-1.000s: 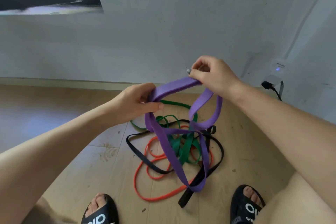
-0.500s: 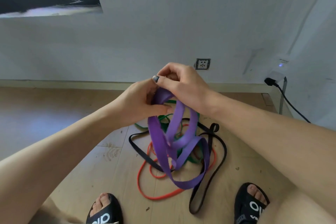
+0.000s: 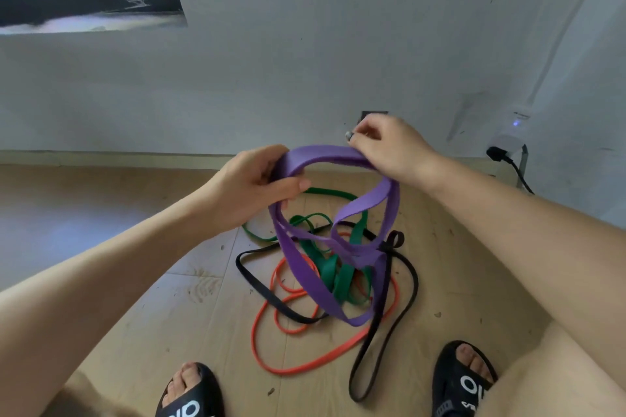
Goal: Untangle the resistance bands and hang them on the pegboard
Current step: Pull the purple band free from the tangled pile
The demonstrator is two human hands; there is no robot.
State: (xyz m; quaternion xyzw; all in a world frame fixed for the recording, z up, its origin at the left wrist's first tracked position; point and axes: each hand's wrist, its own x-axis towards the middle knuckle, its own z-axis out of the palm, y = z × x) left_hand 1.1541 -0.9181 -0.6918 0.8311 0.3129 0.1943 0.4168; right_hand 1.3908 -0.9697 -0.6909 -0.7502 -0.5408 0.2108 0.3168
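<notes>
The left hand (image 3: 252, 184) has its fingers and thumb curled round the left end of the wide purple rubber resistance band (image 3: 325, 154). The right hand (image 3: 389, 149) pinches the same band a little to the right and slightly farther away. The two hands are apart, and a short piece of the band runs almost flat between them, from left to right.

Below the hands the purple band hangs down in several loops toward the wooden floor (image 3: 169, 315). Its lowest loop reaches the pile near the person's feet. So its long axis is roughly vertical, and the tangle lies directly under both hands, neither hand clearly nearer.

In the pile lie a flat green band (image 3: 333, 276), a thin orange band (image 3: 305, 366) and a narrow black band (image 3: 403, 308). The purple loops cross in front of the green and black ones, and I cannot tell whether they are truly threaded through them. I think the next move needs a lift straight up, to see if the purple band comes free.

No pegboard is visible; the far side shows only a grey wall (image 3: 338, 44).
</notes>
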